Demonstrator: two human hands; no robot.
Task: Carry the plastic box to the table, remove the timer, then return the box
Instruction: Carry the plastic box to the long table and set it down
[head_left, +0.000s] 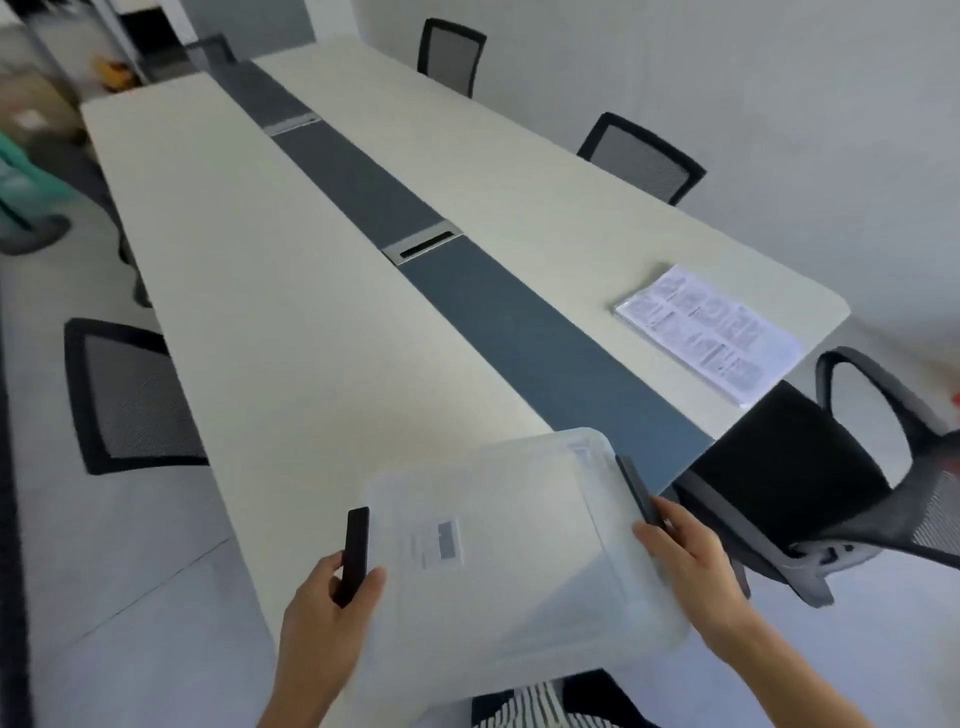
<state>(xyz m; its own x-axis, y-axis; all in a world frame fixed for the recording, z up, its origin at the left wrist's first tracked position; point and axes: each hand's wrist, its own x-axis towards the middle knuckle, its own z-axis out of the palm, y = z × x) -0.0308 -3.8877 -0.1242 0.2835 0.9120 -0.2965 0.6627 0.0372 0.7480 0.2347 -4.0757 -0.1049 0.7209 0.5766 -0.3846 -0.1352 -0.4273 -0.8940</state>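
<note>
A clear plastic box with a frosted lid and a small label sits in both my hands, over the near end of the long white table. My left hand grips the black latch handle on the box's left side. My right hand grips the black latch handle on its right side. The lid is on, and the timer is not visible through it.
A blue-grey strip with cable ports runs down the table's middle. A printed paper stack lies at the near right corner. Black mesh chairs stand at the right, left and far side.
</note>
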